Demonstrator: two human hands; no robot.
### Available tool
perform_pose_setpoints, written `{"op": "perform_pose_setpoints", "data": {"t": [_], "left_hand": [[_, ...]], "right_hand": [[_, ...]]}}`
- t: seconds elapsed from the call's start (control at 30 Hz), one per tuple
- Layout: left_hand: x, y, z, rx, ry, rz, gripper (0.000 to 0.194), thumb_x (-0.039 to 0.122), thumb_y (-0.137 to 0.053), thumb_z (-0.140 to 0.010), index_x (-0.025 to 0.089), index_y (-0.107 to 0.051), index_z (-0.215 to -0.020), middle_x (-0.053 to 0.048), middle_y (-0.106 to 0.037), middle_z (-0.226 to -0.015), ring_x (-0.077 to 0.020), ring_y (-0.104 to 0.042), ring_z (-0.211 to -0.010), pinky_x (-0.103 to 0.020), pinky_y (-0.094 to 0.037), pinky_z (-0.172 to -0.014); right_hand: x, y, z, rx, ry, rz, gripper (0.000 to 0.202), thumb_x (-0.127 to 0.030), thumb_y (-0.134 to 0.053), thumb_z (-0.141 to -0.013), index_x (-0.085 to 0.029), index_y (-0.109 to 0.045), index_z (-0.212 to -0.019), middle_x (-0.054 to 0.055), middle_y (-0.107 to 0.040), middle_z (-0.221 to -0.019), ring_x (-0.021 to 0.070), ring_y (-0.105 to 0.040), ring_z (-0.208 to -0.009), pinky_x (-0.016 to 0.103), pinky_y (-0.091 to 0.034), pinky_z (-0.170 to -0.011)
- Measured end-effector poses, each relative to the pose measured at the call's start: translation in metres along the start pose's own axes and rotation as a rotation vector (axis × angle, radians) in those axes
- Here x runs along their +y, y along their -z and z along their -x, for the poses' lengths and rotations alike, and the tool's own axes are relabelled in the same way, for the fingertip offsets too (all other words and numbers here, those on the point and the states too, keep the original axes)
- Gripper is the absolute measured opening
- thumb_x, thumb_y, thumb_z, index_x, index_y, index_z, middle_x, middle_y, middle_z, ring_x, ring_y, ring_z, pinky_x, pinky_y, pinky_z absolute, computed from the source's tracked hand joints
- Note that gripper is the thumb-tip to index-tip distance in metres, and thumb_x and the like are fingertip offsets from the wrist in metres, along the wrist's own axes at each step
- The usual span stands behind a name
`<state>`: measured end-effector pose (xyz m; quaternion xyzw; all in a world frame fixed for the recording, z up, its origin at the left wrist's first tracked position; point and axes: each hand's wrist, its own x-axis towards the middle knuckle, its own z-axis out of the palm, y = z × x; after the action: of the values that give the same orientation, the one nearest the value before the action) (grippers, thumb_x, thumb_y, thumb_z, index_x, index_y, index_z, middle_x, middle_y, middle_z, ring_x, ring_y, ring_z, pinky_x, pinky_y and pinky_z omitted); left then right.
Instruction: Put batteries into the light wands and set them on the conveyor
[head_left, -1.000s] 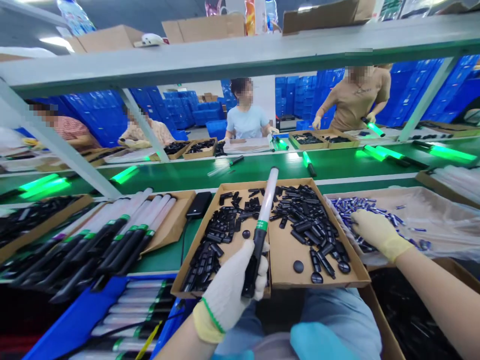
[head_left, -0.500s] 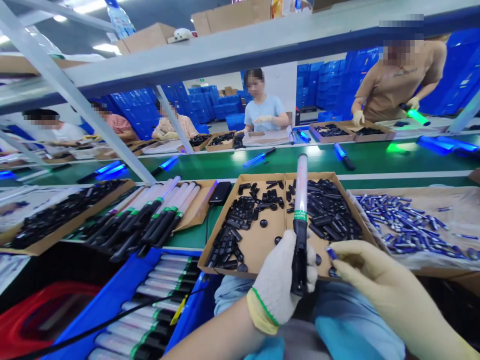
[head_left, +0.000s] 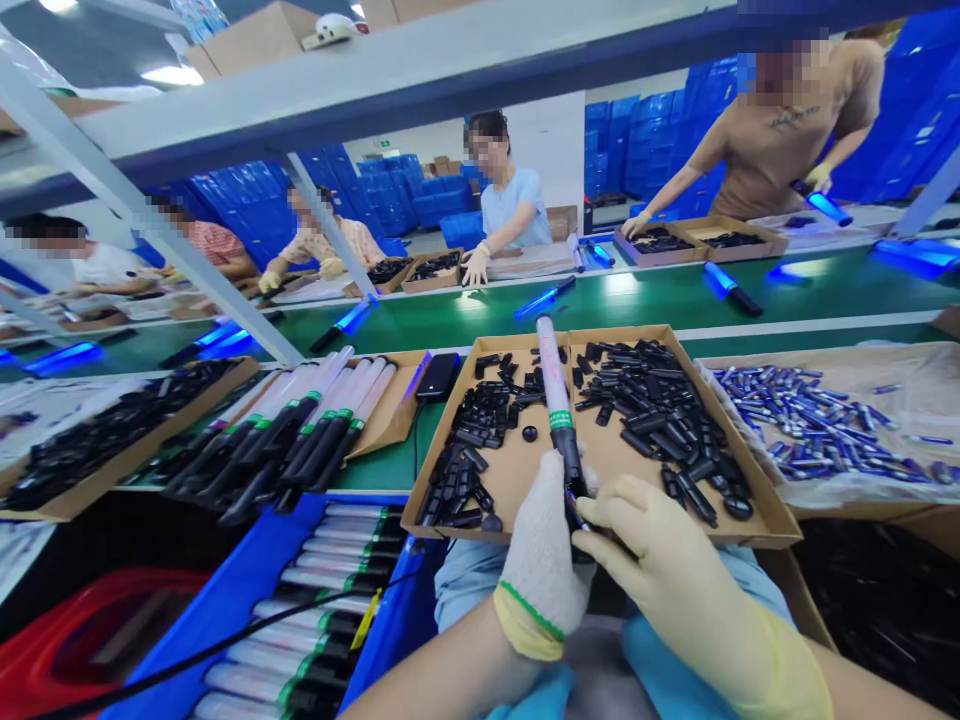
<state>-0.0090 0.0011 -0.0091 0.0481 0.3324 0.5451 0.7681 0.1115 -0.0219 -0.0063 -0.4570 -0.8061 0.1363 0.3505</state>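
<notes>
My left hand, in a white knit glove with a green edge, is wrapped around the black handle of a light stick. The stick's clear tube points up and away, with a green band where tube and handle meet. My right hand, in a pale yellow glove, pinches a blue battery against the handle, at what looks like an opening in its side. Fingers partly hide the battery, so how far in it sits I cannot tell. Beneath both hands lies a cardboard tray with small black plastic parts.
Loose blue batteries lie on plastic film at right. More light sticks are piled at left, others fill a blue bin. A black cable crosses that bin. Lit sticks lie on the green conveyor; several co-workers sit or stand beyond.
My right hand has moved left with the battery, bringing it to the stick's handle. The stick has shifted left and tilted slightly. Across the conveyor, a co-worker's gloved hand now reaches over the belt's edge.
</notes>
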Motion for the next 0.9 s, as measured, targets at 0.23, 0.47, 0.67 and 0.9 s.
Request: {"op": "perform_pose_setpoints", "data": {"t": [0.23,0.47,0.67,0.9], "left_hand": [[0.008,-0.007,-0.009,0.066,-0.028,-0.020,0.026,0.037,-0.048,-0.099,0.015,-0.062,-0.099,-0.003,-0.061,-0.076,-0.0116,-0.063,-0.064,-0.020,-0.054,-0.055],[0.018,-0.011,-0.001,0.043,-0.014,-0.175,0.025,0.035,-0.053,-0.096,0.015,-0.060,-0.109,0.000,-0.056,-0.075,-0.0078,-0.052,-0.051,-0.017,-0.040,-0.041],[0.009,-0.021,0.001,0.088,0.152,-0.236,0.023,0.036,-0.053,-0.096,0.014,-0.059,-0.100,-0.001,-0.059,-0.074,-0.0082,-0.054,-0.050,-0.016,-0.040,-0.040],[0.006,-0.026,0.002,0.094,0.195,-0.301,0.027,0.038,-0.051,-0.097,0.013,-0.057,-0.089,-0.002,-0.060,-0.069,-0.0091,-0.055,-0.047,-0.017,-0.040,-0.037]], "right_hand": [[0.001,0.008,-0.007,-0.115,0.058,-0.013,0.027,-0.028,-0.044,-0.099,-0.020,-0.066,-0.112,0.009,-0.058,-0.099,0.0223,-0.055,-0.092,0.037,-0.049,-0.079],[0.181,0.091,-0.012,0.032,-0.549,0.525,0.027,-0.016,-0.044,-0.096,-0.014,-0.071,-0.093,0.014,-0.067,-0.101,0.0240,-0.062,-0.097,0.038,-0.047,-0.089],[0.263,0.104,0.000,-0.124,-0.562,0.610,0.012,-0.026,-0.062,-0.093,-0.014,-0.066,-0.092,0.004,-0.067,-0.096,0.0174,-0.063,-0.092,0.039,-0.050,-0.088],[0.232,0.108,0.002,0.015,-0.466,0.482,0.020,-0.022,-0.053,-0.089,-0.015,-0.070,-0.099,0.011,-0.071,-0.104,0.0244,-0.066,-0.100,0.037,-0.051,-0.090]]}}
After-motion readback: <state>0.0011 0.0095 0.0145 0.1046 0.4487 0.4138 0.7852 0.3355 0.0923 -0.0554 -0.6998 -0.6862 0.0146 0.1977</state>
